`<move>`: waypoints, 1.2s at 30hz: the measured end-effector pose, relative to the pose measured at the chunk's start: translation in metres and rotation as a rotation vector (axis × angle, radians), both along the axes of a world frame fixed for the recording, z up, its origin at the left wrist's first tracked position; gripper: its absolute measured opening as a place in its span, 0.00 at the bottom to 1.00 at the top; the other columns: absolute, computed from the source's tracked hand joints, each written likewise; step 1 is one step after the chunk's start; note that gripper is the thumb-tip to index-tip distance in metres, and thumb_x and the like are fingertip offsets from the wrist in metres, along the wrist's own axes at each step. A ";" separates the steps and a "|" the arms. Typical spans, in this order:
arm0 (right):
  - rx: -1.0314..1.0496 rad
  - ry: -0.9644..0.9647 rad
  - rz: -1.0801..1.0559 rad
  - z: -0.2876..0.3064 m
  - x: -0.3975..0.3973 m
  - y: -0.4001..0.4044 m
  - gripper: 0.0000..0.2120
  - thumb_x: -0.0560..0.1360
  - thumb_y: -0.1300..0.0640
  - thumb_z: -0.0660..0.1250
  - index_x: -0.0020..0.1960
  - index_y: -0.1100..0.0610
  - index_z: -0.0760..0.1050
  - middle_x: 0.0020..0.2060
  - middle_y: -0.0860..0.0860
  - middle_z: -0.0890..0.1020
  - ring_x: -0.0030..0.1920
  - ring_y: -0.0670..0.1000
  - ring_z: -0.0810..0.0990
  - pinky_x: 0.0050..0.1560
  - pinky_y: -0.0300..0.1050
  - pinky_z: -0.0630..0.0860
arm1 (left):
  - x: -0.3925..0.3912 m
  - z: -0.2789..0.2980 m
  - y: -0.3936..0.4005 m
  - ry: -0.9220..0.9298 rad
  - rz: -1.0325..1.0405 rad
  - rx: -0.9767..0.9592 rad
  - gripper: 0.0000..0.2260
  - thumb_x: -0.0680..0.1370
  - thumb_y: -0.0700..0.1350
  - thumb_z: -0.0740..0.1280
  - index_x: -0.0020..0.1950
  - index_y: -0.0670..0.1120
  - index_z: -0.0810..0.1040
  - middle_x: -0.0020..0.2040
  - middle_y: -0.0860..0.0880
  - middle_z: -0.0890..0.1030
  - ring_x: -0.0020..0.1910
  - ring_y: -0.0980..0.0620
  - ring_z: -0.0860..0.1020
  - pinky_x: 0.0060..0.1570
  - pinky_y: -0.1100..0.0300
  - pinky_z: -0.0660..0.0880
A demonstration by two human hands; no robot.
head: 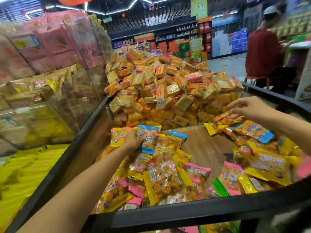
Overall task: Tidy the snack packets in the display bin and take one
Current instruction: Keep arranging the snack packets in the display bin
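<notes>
The display bin (193, 211) has a black rim and a wooden floor that shows bare in its middle. Snack packets with yellow, pink and blue ends lie in a heap on its left side (161, 175) and another on its right (262, 158). My left hand (133, 140) reaches into the far left corner and grips a blue-ended packet (148, 139) that stands among upright ones. My right hand (244, 106) hovers at the far right, its fingertips pinching an orange packet (225, 118) on top of the right heap.
Behind a clear divider (176, 98) rises a tall mound of orange square packets (168, 78). Clear bins of yellow and pink packs (42, 84) stand to the left. A person in a red top (262, 52) stands at the far right in the aisle.
</notes>
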State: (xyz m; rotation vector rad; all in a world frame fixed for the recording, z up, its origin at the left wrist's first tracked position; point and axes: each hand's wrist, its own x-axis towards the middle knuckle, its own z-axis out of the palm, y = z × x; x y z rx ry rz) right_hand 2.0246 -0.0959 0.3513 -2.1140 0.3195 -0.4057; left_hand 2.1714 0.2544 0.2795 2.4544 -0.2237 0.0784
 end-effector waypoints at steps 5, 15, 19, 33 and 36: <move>-0.110 0.028 0.003 -0.005 -0.005 -0.031 0.06 0.76 0.64 0.67 0.52 0.61 0.79 0.45 0.57 0.83 0.39 0.49 0.81 0.40 0.44 0.75 | 0.000 0.008 -0.007 0.004 0.108 0.044 0.14 0.76 0.46 0.70 0.50 0.37 0.71 0.44 0.42 0.72 0.39 0.49 0.70 0.33 0.56 0.65; -0.692 0.135 0.000 -0.036 -0.002 -0.075 0.11 0.75 0.58 0.67 0.57 0.58 0.76 0.42 0.55 0.82 0.43 0.55 0.79 0.45 0.52 0.75 | 0.016 0.017 -0.164 -0.265 -0.199 0.182 0.15 0.81 0.46 0.61 0.61 0.36 0.71 0.60 0.38 0.74 0.61 0.41 0.71 0.57 0.53 0.66; -0.762 0.131 0.004 -0.032 0.001 -0.084 0.11 0.75 0.58 0.65 0.57 0.56 0.74 0.40 0.55 0.81 0.41 0.55 0.78 0.44 0.56 0.76 | 0.031 0.000 -0.257 -0.173 -0.398 0.227 0.15 0.81 0.49 0.60 0.59 0.38 0.73 0.60 0.37 0.76 0.60 0.40 0.73 0.56 0.52 0.67; -0.723 0.077 0.026 -0.036 -0.003 -0.089 0.08 0.76 0.61 0.60 0.54 0.55 0.73 0.38 0.52 0.79 0.39 0.54 0.78 0.43 0.57 0.77 | 0.075 -0.053 -0.374 -0.196 -0.501 0.121 0.13 0.80 0.40 0.59 0.62 0.38 0.75 0.60 0.36 0.77 0.59 0.37 0.74 0.50 0.54 0.69; -0.727 0.077 0.017 -0.038 -0.004 -0.092 0.07 0.75 0.61 0.61 0.53 0.56 0.72 0.38 0.53 0.79 0.39 0.55 0.77 0.42 0.58 0.76 | 0.073 -0.047 -0.366 -0.224 -0.443 0.095 0.12 0.78 0.37 0.59 0.59 0.40 0.78 0.56 0.36 0.79 0.57 0.36 0.75 0.49 0.50 0.71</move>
